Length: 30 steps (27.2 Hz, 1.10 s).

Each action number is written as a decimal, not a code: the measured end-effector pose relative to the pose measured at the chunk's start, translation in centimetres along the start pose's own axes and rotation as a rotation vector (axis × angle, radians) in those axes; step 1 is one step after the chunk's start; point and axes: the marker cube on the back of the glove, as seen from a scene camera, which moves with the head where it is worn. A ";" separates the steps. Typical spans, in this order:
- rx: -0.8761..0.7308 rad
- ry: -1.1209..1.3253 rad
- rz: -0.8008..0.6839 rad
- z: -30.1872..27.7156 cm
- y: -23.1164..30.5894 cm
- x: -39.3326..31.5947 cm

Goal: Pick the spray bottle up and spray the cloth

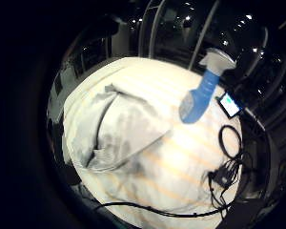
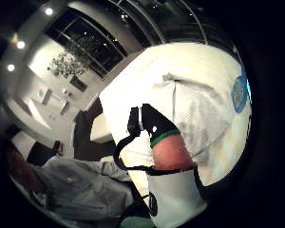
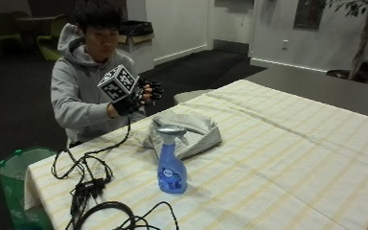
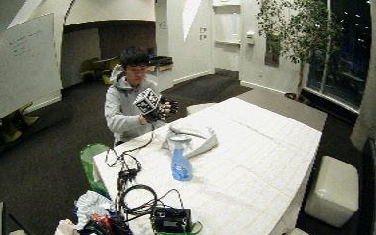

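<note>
— How is the spray bottle (image 3: 171, 165) seen?
— One blue bottle with a pale top is stood upright on the striped table (image 3: 286, 158), untouched. One grey cloth (image 3: 187, 132) is bunched just behind it.
— And the gloved right hand (image 3: 139, 96)?
— It is held up near the chest, well apart from the bottle. Nothing is held in it. The fingers look spread and a little bent.

Light: dim indoor room, small ceiling spots above me | Glare: the cream striped tablecloth on the table (image 1: 181, 157) washes out bright | Shadow: soft, short, beside the blue plastic spray bottle (image 3: 171, 167) | Edges: both palm views curve strongly, black surround | Focus: soft throughout
</note>
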 end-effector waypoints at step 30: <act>0.238 -0.267 0.448 1.5 -5.8 18.1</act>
